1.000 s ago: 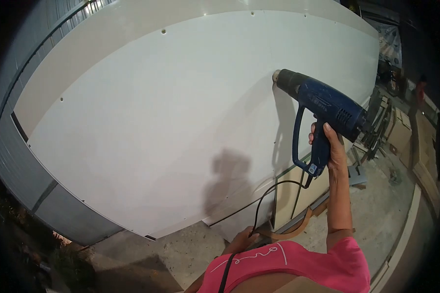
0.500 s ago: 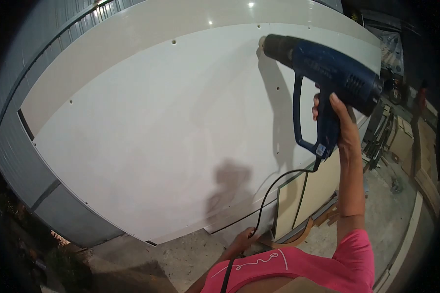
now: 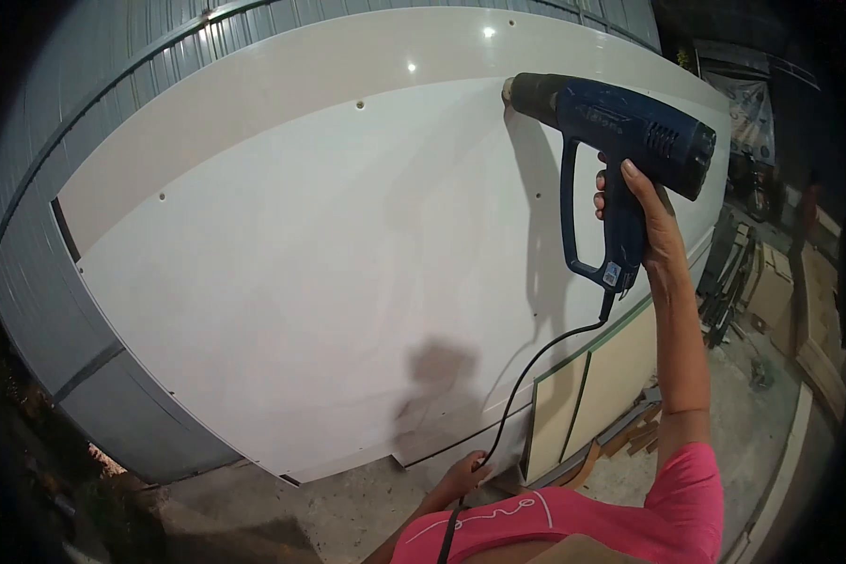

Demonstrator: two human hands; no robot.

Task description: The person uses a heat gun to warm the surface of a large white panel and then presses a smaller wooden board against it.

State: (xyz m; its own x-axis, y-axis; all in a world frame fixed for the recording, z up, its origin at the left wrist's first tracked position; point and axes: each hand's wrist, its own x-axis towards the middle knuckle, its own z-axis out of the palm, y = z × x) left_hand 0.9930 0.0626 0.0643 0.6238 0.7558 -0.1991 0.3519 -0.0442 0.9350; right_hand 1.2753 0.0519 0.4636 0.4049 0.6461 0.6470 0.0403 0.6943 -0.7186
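My right hand (image 3: 641, 202) is wrapped round the handle of a dark blue heat gun (image 3: 630, 122), raised at the upper right. The gun's nozzle points left, close to the surface of a large white panel (image 3: 329, 263); whether it touches cannot be made out. From the handle's base a black cord (image 3: 545, 350) curves down to my left hand (image 3: 465, 475), which is closed round it low in front of my body. Screw heads or small holes dot the panel, and the gun casts a long shadow on it.
Corrugated grey metal sheeting (image 3: 38, 254) stands behind and left of the panel. Cream boards (image 3: 573, 390) lean below it at right. Timber pieces (image 3: 766, 287) lie stacked on the concrete floor (image 3: 733, 414) at far right.
The view has tilted, so the panel appears lower in the frame. My right hand and the heat gun sit slightly further left. My left hand keeps its hold on the cord.
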